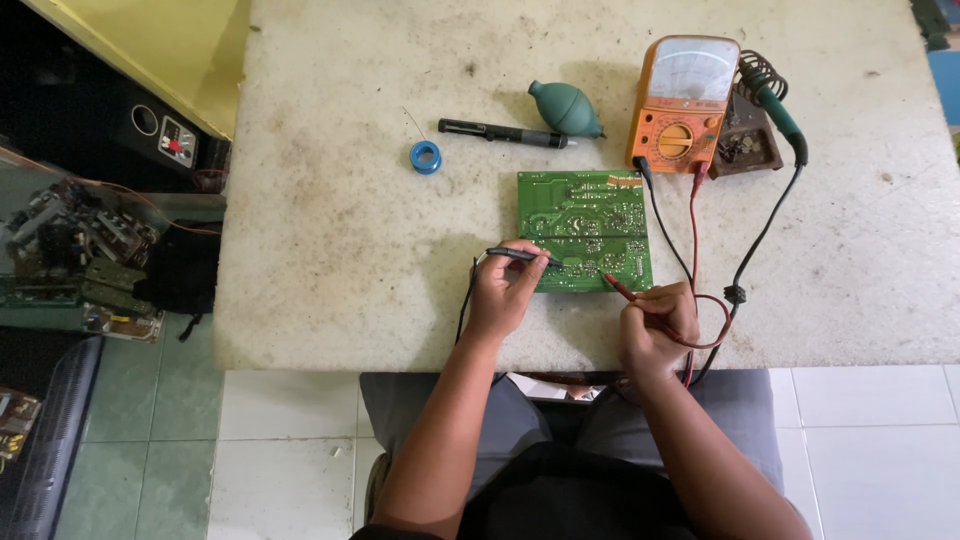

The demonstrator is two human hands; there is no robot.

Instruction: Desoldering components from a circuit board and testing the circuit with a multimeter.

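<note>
Both hands on probes, board dead ahead. Left hand [503, 290] is closed in a pencil grip on the black test probe [522, 255], which lies nearly level with its tip pointing right onto the lower edge of the green circuit board [585, 228]. Right hand [655, 325] is curled shut around the red test probe [620, 288], angled up-left so its tip lands at the board's lower right area. The two tips sit near each other on the solder side (exact pads too small to tell). Board lies flat on the worktop [340, 230], long axis left-right, just beyond both hands, roughly centred between them. Leads run up to the orange analog multimeter [685, 105] just behind the board's right corner. Soldering iron [785, 120] rests on its stand right of the meter; green dust blower [565, 108], black pen-shaped tool [500, 132] and blue solder spool [425, 156] sit well apart to the upper left.
</note>
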